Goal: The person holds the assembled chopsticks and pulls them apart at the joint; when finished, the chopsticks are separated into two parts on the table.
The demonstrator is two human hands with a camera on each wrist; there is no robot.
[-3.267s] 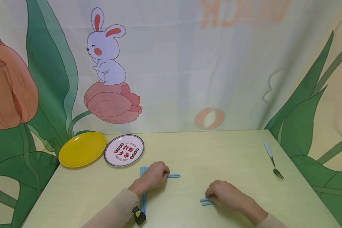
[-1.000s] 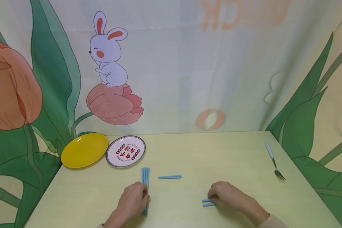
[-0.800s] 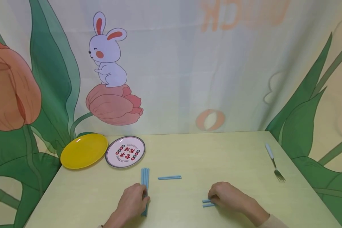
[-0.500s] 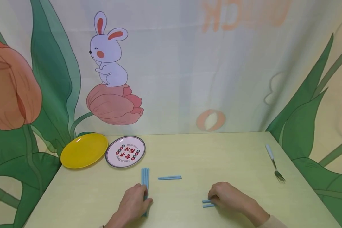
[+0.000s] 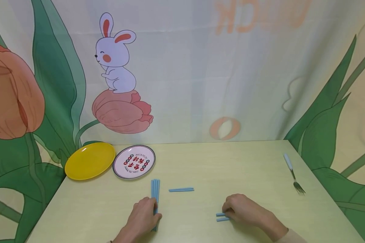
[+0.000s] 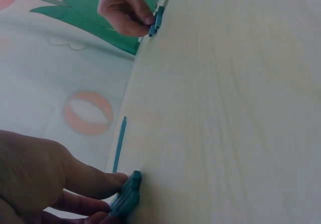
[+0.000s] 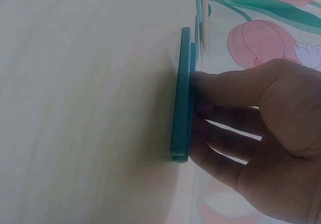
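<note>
The left hand [image 5: 141, 213] is gripping slim, bundled blue sticks [image 5: 155, 189] pointing forward past its fingers; the right hand [image 5: 244, 209] is pinching two blue sticks [image 5: 222, 219] pointing left.

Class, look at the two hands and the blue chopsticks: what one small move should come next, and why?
Probably the left hand should draw two sticks off the bundle of chopsticks: it grips that bundle, where several lie side by side, while the loose pair lies apart and the right hand holds another pair, which suggests sorting by twos.
</note>
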